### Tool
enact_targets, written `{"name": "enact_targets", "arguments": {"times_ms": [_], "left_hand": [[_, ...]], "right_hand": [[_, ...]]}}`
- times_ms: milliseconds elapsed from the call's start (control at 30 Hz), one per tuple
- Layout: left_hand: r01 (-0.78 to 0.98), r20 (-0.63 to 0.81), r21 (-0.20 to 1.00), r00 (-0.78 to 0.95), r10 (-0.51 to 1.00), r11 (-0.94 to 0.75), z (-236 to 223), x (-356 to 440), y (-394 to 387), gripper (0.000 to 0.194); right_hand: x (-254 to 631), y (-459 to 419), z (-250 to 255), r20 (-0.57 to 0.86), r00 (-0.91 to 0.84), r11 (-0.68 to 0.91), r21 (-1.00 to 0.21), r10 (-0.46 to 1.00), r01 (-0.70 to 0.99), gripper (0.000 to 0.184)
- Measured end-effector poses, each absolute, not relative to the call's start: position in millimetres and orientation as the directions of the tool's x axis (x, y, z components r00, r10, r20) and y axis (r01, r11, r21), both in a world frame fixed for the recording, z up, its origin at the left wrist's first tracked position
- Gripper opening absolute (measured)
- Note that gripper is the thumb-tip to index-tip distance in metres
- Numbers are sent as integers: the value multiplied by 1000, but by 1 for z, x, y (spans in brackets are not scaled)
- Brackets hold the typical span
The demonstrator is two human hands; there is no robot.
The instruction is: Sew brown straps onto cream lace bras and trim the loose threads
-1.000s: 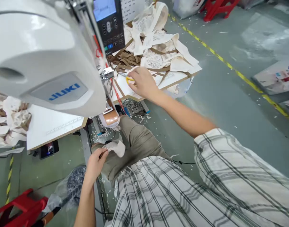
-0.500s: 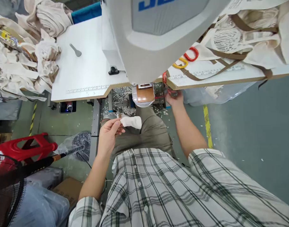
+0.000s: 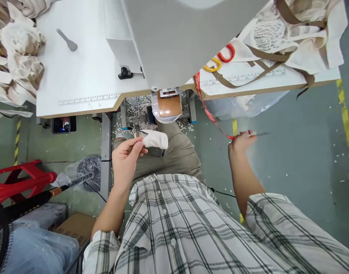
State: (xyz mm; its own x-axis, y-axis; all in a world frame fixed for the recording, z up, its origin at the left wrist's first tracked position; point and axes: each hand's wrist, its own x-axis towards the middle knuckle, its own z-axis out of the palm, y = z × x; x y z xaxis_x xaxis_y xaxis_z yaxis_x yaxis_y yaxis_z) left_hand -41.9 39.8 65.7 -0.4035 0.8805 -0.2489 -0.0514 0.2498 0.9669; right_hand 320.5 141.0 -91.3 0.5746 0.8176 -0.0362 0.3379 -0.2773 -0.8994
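My left hand [image 3: 127,156] pinches a small cream fabric piece [image 3: 156,139] with a bit of brown at its near end. It is held above my lap, in front of the sewing machine [image 3: 188,42]. Off to the right, my right hand [image 3: 240,142] is closed round a slim tool with a thin, blurred metal blade [image 3: 262,134]. A red ribbon [image 3: 210,114] runs from the machine side down to this hand. What kind of tool it is stays unclear, as the fingers cover most of it. Scissors with red and yellow handles [image 3: 226,53] lie on the tabletop, partly behind the machine.
White table wings [image 3: 85,72] flank the machine, with a grey spoon-shaped tool [image 3: 67,40] on the left one. Cream fabric pieces with brown straps [image 3: 303,45] heap on the right; more cloth [image 3: 23,57] piles at left. A red stool [image 3: 23,179] stands lower left.
My right hand left the scissors area, reached beneath the table edge, then swung out right with the ribboned tool, drawing the ribbon along. My left hand raised the fabric piece. The view turned left.
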Motion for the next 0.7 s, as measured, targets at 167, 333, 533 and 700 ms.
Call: {"name": "enact_targets", "arguments": {"times_ms": [167,333,533,700], "left_hand": [[36,-217,967,-406,888,253,67,-34,44,21],[187,-143,954,-406,903,235,72,-25,43,19],[304,-56,935,-388,920,185,75,-20,40,17],[364,-8,918,-374,927,155,75,-20,41,17]], "right_hand": [[268,100,-67,-154,311,-273,-881,938,387,32],[189,71,15,-66,-387,114,-899,920,424,25],[146,75,54,-102,-494,147,-887,864,439,31],[141,79,53,-128,-503,168,-848,855,503,32]]}}
